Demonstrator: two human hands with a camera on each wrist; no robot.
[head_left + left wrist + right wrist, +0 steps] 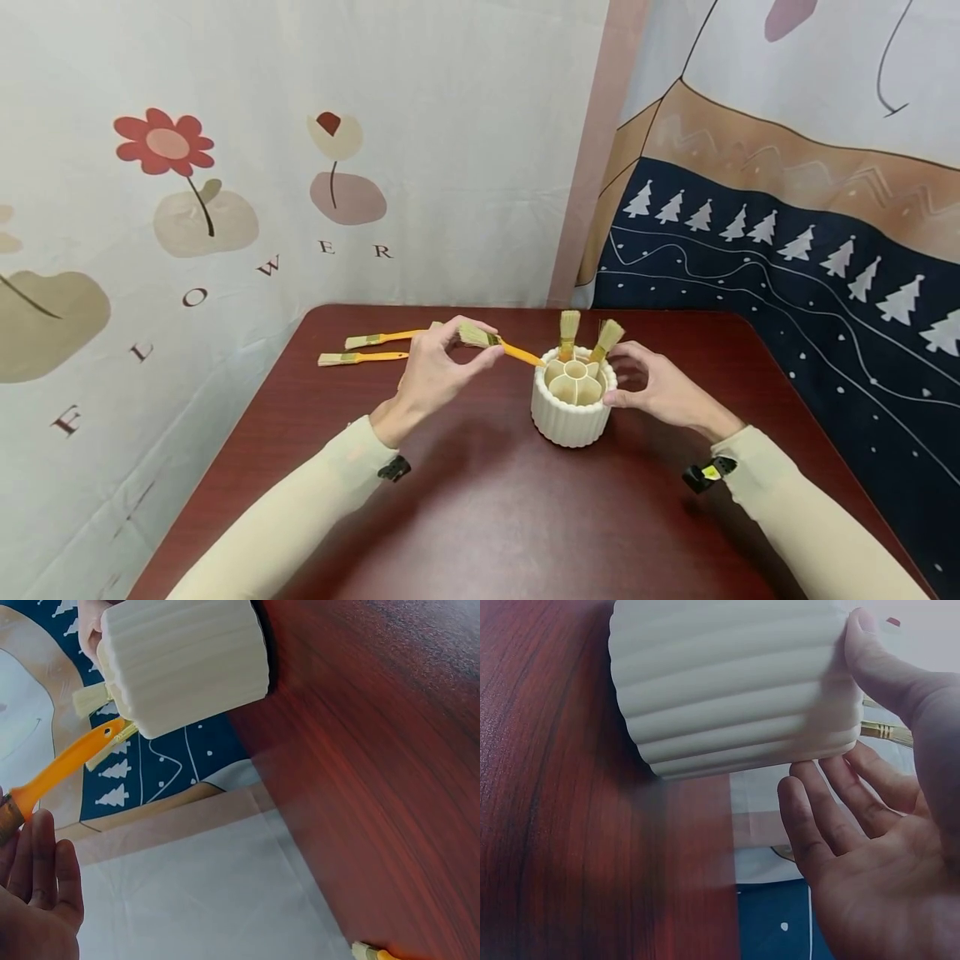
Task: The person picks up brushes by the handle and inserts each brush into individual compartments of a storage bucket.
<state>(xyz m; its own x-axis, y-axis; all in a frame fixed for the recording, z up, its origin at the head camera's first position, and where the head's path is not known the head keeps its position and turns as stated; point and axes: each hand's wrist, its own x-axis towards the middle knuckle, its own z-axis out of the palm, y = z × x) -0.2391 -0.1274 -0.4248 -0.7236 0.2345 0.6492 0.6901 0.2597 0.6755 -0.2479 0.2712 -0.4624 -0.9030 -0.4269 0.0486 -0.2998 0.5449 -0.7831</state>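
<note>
A flat paintbrush (521,354) with an orange handle and pale bristles is pinched near its metal band by my left hand (438,371). Its handle slants down, the tip at the left rim of a white ribbed brush holder (572,425). In the left wrist view the hole in the handle end (107,730) shows beside the rim. My right hand (663,387) grips the holder's right side, thumb in front and fingers farther back; the right wrist view shows the thumb (877,664) on its upper edge. Two brushes, one upright (568,327) and one leaning right (609,335), stand bristles up in rear compartments.
Two more orange-handled brushes, a nearer one (360,358) and a farther one (375,339), lie on the dark red table (480,517) behind the left hand. Printed cloths, one pale (450,150) and one navy with trees (750,258), hang beyond the table's edges.
</note>
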